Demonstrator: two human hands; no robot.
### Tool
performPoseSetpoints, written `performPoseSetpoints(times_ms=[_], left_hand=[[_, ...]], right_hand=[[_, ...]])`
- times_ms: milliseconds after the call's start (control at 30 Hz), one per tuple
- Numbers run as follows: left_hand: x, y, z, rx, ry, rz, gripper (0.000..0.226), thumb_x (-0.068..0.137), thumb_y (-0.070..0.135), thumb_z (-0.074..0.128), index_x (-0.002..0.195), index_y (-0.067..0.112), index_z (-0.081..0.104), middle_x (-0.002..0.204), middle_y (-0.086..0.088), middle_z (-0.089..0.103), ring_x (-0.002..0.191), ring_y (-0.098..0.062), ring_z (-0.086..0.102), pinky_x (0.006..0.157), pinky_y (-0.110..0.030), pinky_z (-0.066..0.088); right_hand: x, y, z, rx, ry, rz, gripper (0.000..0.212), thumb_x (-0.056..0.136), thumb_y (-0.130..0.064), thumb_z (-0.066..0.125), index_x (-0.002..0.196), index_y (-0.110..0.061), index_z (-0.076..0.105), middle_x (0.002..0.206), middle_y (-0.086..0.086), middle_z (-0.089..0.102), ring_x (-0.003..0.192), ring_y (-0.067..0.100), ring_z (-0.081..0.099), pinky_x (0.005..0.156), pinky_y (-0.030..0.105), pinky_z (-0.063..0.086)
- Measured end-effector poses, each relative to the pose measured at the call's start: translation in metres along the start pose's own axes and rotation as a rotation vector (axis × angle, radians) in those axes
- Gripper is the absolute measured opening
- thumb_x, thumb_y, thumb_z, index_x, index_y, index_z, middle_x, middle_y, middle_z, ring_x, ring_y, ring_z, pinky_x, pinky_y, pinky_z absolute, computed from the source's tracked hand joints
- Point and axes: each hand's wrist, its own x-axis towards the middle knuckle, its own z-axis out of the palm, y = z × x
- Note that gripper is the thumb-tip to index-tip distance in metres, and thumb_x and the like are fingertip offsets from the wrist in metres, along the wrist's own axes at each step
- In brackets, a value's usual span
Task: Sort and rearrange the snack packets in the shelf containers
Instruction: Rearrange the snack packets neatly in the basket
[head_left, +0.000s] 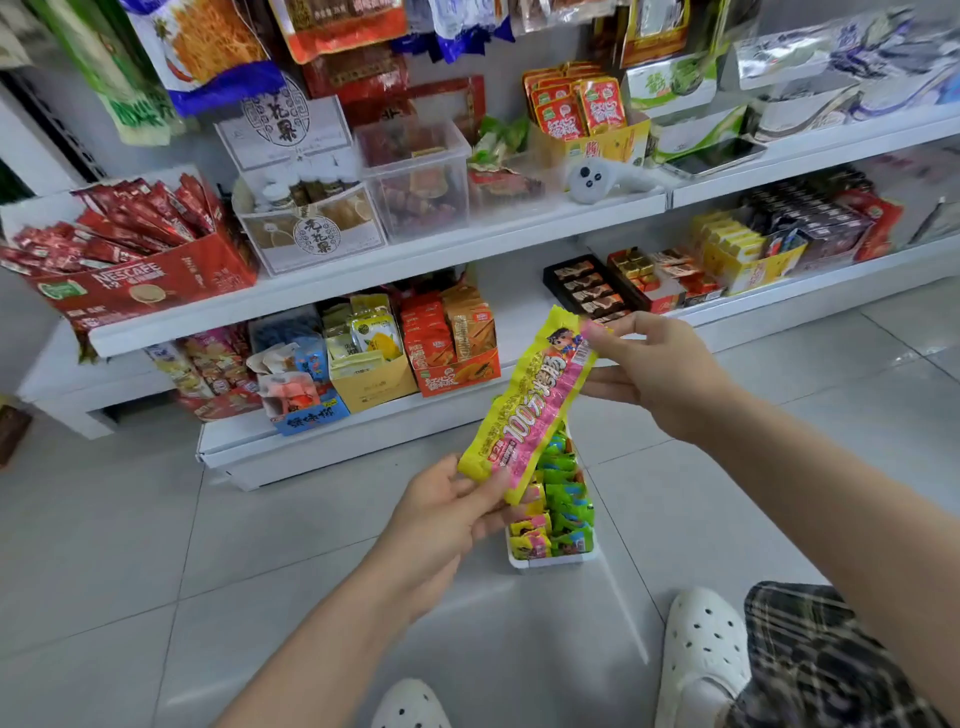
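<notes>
While crouched on the tiled floor (130, 545) in white perforated clogs (701, 649): long yellow-and-pink snack packet (535, 400) held slantwise in the air, above the white container (550, 562). Lower end pinched in left hand (447, 514), fingers curled under; upper end pinched in right hand (654, 369). Container on floor, filled with green and yellow packets. Beyond, white shelves (363, 270) stocked with boxed snacks, Nescafe box (140, 291) at left.
</notes>
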Motion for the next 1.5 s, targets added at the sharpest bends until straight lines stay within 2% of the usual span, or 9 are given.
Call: performPoseSetpoints(times_ms=[200, 367, 433, 533, 700, 867, 1000, 1167, 1500], left_hand=[[0.000, -0.001, 0.000, -0.112, 0.153, 0.003, 0.020, 0.093, 0.005, 0.058, 0.111, 0.005, 0.064, 0.093, -0.009, 0.075, 0.077, -0.015, 0.071, 0.065, -0.022, 0.058], [-0.004, 0.018, 0.005, -0.477, -0.033, -0.149, 0.037, 0.099, 0.034, 0.047, 0.125, 0.012, 0.059, 0.115, -0.019, 0.069, 0.096, -0.028, 0.069, 0.078, -0.036, 0.061], [-0.006, 0.024, 0.004, -0.657, -0.096, -0.240, 0.049, 0.097, 0.051, 0.041, 0.126, 0.015, 0.060, 0.124, -0.026, 0.062, 0.099, -0.032, 0.069, 0.082, -0.039, 0.059], [0.000, 0.024, -0.002, -0.769, -0.032, -0.239, 0.039, 0.094, 0.037, 0.053, 0.115, 0.007, 0.066, 0.126, -0.027, 0.060, 0.091, -0.027, 0.068, 0.082, -0.033, 0.058], [0.007, 0.011, -0.002, -0.519, 0.048, -0.096, 0.025, 0.075, -0.002, 0.064, 0.099, -0.003, 0.069, 0.107, -0.017, 0.070, 0.088, -0.019, 0.070, 0.077, -0.023, 0.059], [0.009, -0.003, 0.001, 0.138, 0.212, 0.248, 0.030, 0.083, -0.007, 0.068, 0.103, 0.015, 0.071, 0.100, 0.003, 0.076, 0.094, -0.008, 0.070, 0.073, -0.014, 0.051], [0.011, -0.002, 0.001, 0.269, 0.282, 0.373, 0.041, 0.084, -0.009, 0.066, 0.108, 0.024, 0.065, 0.113, 0.005, 0.070, 0.096, -0.008, 0.070, 0.077, -0.016, 0.053], [0.011, -0.008, 0.004, 0.276, 0.221, 0.321, 0.068, 0.087, -0.006, 0.065, 0.134, 0.035, 0.038, 0.122, 0.022, 0.059, 0.100, -0.007, 0.069, 0.084, -0.022, 0.055], [0.001, 0.002, 0.015, -0.115, -0.032, 0.084, 0.038, 0.088, 0.000, 0.061, 0.126, 0.007, 0.057, 0.119, -0.011, 0.069, 0.109, -0.025, 0.067, 0.088, -0.032, 0.057]], right_hand=[[0.001, -0.002, -0.006, -0.105, 0.032, -0.017, 0.020, 0.089, -0.021, 0.070, 0.083, -0.011, 0.054, 0.092, 0.016, 0.073, 0.067, 0.017, 0.071, 0.054, 0.022, 0.055], [0.003, -0.003, -0.017, -0.217, 0.097, -0.058, 0.022, 0.087, -0.030, 0.073, 0.085, -0.012, 0.060, 0.068, 0.002, 0.058, 0.058, 0.010, 0.054, 0.050, 0.021, 0.040], [0.003, -0.002, -0.019, -0.137, 0.070, -0.036, 0.018, 0.088, -0.027, 0.072, 0.085, -0.012, 0.061, 0.069, 0.004, 0.052, 0.057, 0.010, 0.046, 0.048, 0.019, 0.038], [0.003, -0.001, -0.016, 0.110, -0.057, 0.005, 0.007, 0.092, -0.017, 0.064, 0.089, -0.011, 0.061, 0.081, 0.006, 0.058, 0.064, 0.008, 0.060, 0.058, 0.016, 0.050], [-0.001, -0.004, -0.007, 0.412, -0.231, 0.159, 0.021, 0.097, -0.014, 0.056, 0.112, -0.003, 0.065, 0.107, 0.016, 0.067, 0.095, 0.026, 0.070, 0.082, 0.033, 0.059], [-0.002, -0.004, -0.004, 0.234, -0.336, 0.227, 0.045, 0.094, -0.049, 0.052, 0.128, -0.021, 0.061, 0.122, 0.011, 0.067, 0.111, 0.028, 0.065, 0.091, 0.044, 0.056], [-0.001, 0.004, 0.000, 0.189, -0.258, 0.130, 0.042, 0.093, -0.004, 0.058, 0.133, -0.019, 0.053, 0.116, 0.014, 0.069, 0.102, 0.026, 0.069, 0.085, 0.037, 0.058], [0.000, 0.005, 0.000, 0.199, -0.171, 0.048, 0.019, 0.089, -0.005, 0.064, 0.108, -0.002, 0.065, 0.100, 0.014, 0.073, 0.084, 0.019, 0.072, 0.078, 0.029, 0.060], [0.001, 0.001, -0.008, 0.225, -0.070, 0.049, 0.019, 0.087, -0.012, 0.068, 0.102, -0.001, 0.068, 0.102, 0.014, 0.074, 0.092, 0.024, 0.073, 0.073, 0.028, 0.060]])
